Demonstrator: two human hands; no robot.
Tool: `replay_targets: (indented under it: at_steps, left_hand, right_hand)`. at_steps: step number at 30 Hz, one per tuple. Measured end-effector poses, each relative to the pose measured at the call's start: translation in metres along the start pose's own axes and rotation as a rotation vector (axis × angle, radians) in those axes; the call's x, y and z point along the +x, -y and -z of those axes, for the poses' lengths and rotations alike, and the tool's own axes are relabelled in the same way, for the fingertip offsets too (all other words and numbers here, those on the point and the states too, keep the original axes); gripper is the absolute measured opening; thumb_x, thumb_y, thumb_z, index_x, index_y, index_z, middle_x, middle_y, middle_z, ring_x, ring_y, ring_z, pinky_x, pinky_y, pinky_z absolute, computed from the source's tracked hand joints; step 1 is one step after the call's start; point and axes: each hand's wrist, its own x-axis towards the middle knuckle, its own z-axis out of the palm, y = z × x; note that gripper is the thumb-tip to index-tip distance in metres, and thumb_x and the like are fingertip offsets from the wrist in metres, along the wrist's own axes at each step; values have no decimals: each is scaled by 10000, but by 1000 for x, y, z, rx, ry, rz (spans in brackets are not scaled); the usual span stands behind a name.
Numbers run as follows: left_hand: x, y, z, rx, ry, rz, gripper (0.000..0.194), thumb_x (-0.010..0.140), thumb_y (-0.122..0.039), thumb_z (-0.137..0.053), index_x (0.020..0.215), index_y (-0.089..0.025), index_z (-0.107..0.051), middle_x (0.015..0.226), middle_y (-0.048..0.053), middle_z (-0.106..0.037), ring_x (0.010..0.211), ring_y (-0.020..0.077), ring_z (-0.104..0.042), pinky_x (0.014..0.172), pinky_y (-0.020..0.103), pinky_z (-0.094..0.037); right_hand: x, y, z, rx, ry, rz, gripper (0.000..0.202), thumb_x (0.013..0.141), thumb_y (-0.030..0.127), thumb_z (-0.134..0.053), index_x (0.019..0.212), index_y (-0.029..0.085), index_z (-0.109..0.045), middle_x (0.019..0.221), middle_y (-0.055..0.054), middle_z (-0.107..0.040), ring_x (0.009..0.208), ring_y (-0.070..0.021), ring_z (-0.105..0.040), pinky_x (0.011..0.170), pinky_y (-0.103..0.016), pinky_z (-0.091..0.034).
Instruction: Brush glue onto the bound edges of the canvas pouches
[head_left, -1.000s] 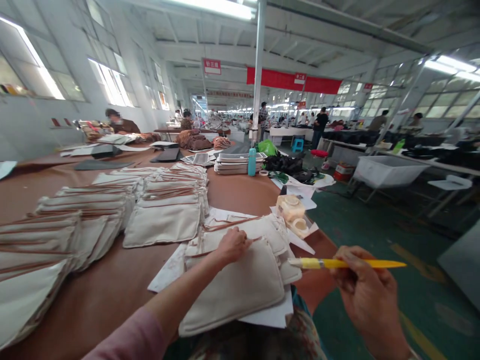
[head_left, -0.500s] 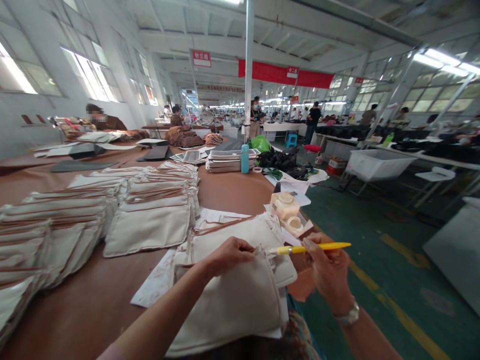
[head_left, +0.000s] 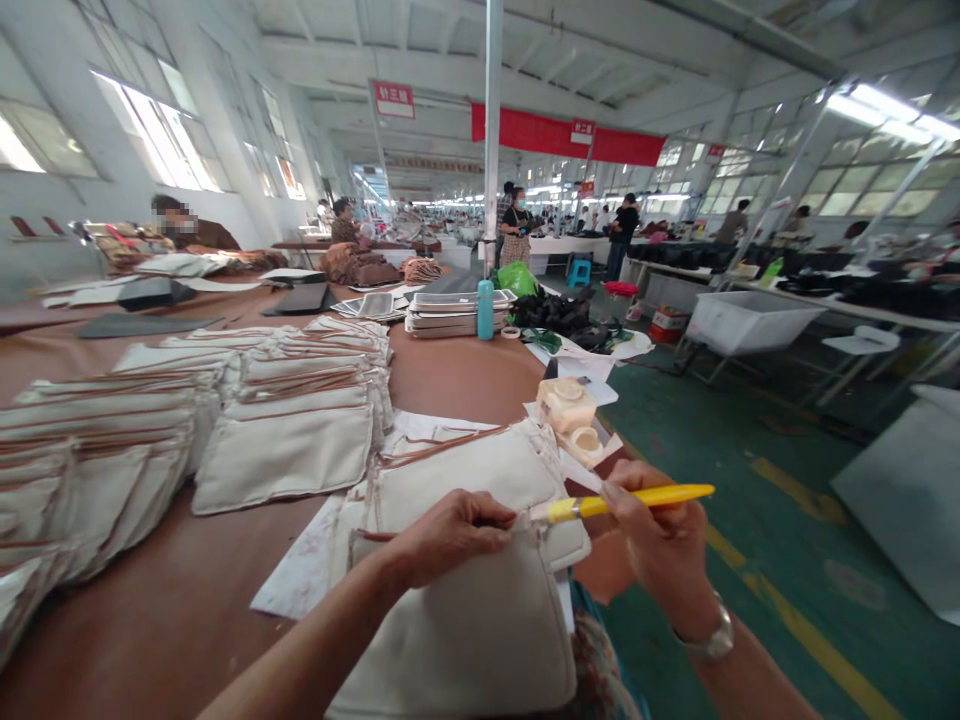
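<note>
My left hand (head_left: pixel 469 535) pinches the upper edge of a cream fabric pouch (head_left: pixel 465 630), near its right corner, with thumb and fingers closed on it. The pouch lies slanted towards me at the table's front edge. In my right hand (head_left: pixel 664 535) is a slim yellow brush (head_left: pixel 660 495), held nearly level between thumb and fingers. Its pale tip points left and meets the pouch's corner by my left fingertips; the exact contact is too small to make out. Behind lies another cream pouch (head_left: pixel 465 480) with brown trim. Beyond my right hand stands an open, yellowish plastic container (head_left: pixel 566 405).
Rows of cream pouches (head_left: pixel 285 450) overlap on the brown-covered table (head_left: pixel 172 610) at left. A teal bottle (head_left: pixel 485 310) stands by stacked panels (head_left: pixel 442 318) further back. A white bin (head_left: pixel 750 325) is on the green floor at right. Several people work in the background.
The brush and my right hand have shifted slightly, the brush's tip now closer to my left fingertips. My left hand has moved a little with the pouch's corner. The view has turned slightly.
</note>
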Motion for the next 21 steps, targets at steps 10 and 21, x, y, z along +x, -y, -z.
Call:
replay_targets:
  at_steps: [10, 21]
  left_hand:
    - [-6, -7, -3, 119, 54, -28, 255, 820, -384, -677, 917, -168, -771, 841, -7, -563, 772, 141, -489, 690, 226, -368]
    - [-27, -8, -23, 685, -271, -440, 143, 935, -237, -590, 910, -196, -725, 832, 14, -610, 704, 111, -578, 633, 207, -400]
  right_hand:
    - [-7, 6, -3, -27, 4, 29, 268, 922, 273, -610, 673, 200, -546, 628, 21, -487, 565, -142, -463, 514, -246, -378]
    - [-3, 7, 34, 182, -123, -127, 238, 943, 277, -656, 732, 190, -590, 656, 21, -483, 547, -121, -394, 490, -257, -295]
